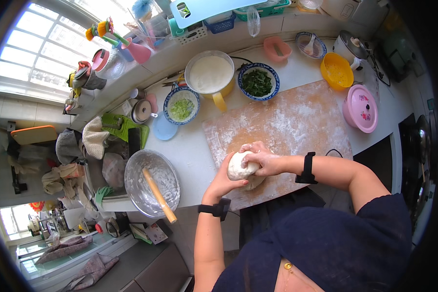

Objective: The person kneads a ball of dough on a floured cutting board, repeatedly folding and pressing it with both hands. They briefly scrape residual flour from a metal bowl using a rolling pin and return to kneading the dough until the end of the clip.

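Note:
Both hands grip a lump of white dough (239,168) over the near left part of a floured wooden board (292,120). My left hand (224,180) cups the dough from the left and below, thumb along its near side. From the right, my right hand (262,158) curls its floury fingers over the top. Part of the dough lies lower, under the hands, partly hidden. Left of the board stands a metal bowl (131,182) smeared with flour, a wooden rolling pin (156,191) leaning across it and over its near rim.
Behind the board stand a yellow-handled pot of flour (211,75), a bowl of dark chopped greens (257,82) and a bowl of pale green pieces (181,109). A yellow colander (336,71) and a pink lidded container (360,108) are at the right. A sink (98,175) lies left.

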`<state>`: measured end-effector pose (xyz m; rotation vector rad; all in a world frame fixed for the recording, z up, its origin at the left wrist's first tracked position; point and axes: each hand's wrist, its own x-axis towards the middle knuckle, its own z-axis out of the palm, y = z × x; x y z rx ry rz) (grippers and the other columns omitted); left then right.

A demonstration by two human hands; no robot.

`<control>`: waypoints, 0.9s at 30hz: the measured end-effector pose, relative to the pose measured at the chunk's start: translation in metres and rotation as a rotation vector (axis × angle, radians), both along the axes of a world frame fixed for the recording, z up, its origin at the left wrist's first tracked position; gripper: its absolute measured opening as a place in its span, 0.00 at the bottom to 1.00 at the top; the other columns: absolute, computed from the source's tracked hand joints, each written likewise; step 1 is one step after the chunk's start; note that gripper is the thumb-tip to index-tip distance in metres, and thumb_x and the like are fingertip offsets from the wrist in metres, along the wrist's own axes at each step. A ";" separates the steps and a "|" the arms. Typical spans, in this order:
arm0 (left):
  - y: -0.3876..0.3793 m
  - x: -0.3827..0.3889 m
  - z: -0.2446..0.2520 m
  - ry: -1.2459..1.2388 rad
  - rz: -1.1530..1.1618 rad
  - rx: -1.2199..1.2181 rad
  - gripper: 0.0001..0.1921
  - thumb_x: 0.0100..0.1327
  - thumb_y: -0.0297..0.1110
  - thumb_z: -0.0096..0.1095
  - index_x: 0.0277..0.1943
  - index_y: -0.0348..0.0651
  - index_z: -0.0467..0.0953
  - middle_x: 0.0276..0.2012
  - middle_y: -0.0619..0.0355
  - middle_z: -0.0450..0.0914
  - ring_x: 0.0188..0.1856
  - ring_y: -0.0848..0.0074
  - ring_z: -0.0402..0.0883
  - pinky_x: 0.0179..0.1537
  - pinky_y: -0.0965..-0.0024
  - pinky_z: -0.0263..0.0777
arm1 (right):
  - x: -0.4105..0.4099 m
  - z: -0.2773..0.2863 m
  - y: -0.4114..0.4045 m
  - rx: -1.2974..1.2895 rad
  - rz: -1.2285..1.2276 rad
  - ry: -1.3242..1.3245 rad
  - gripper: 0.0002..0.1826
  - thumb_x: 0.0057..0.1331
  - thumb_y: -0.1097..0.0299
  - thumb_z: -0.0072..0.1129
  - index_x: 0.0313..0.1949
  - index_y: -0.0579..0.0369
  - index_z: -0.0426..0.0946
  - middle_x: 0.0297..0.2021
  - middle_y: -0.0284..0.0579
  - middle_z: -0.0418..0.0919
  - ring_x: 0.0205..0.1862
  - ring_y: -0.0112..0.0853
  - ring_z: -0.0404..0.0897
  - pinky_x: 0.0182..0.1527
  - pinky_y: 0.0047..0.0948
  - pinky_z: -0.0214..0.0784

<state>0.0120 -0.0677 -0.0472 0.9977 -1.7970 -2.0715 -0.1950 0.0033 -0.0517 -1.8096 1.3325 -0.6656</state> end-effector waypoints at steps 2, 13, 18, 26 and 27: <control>0.022 0.010 0.007 -0.012 -0.044 -0.209 0.41 0.37 0.29 0.78 0.57 0.38 0.64 0.51 0.51 0.71 0.56 0.65 0.69 0.58 0.63 0.62 | 0.003 -0.001 0.006 0.126 0.079 -0.188 0.23 0.51 0.61 0.63 0.49 0.44 0.73 0.60 0.48 0.63 0.61 0.52 0.58 0.63 0.49 0.50; 0.072 0.006 -0.030 -0.498 0.423 -0.972 0.32 0.47 0.33 0.70 0.56 0.48 0.64 0.55 0.43 0.66 0.55 0.48 0.69 0.54 0.54 0.66 | 0.067 -0.006 -0.005 -0.152 -0.450 0.306 0.24 0.56 0.45 0.54 0.46 0.45 0.78 0.45 0.49 0.75 0.48 0.45 0.73 0.51 0.47 0.62; -0.017 0.008 -0.032 -0.289 0.357 -0.185 0.37 0.50 0.38 0.72 0.61 0.38 0.61 0.56 0.40 0.67 0.56 0.54 0.71 0.57 0.59 0.65 | 0.056 -0.030 -0.109 0.395 -0.256 0.141 0.23 0.60 0.44 0.49 0.43 0.48 0.76 0.36 0.52 0.78 0.37 0.50 0.77 0.43 0.52 0.68; 0.110 0.010 0.004 -0.408 0.236 -1.036 0.38 0.47 0.31 0.69 0.64 0.50 0.60 0.57 0.41 0.62 0.55 0.44 0.67 0.57 0.51 0.64 | 0.050 -0.019 0.055 -0.618 -0.174 0.242 0.27 0.46 0.42 0.62 0.39 0.48 0.72 0.49 0.45 0.69 0.57 0.47 0.65 0.56 0.65 0.48; 0.101 0.007 -0.005 -0.510 0.295 -0.942 0.37 0.49 0.32 0.68 0.63 0.50 0.61 0.57 0.40 0.63 0.54 0.44 0.68 0.55 0.51 0.65 | 0.049 -0.026 0.041 -0.744 -0.194 0.182 0.28 0.46 0.41 0.62 0.39 0.48 0.72 0.49 0.45 0.70 0.56 0.47 0.65 0.55 0.66 0.49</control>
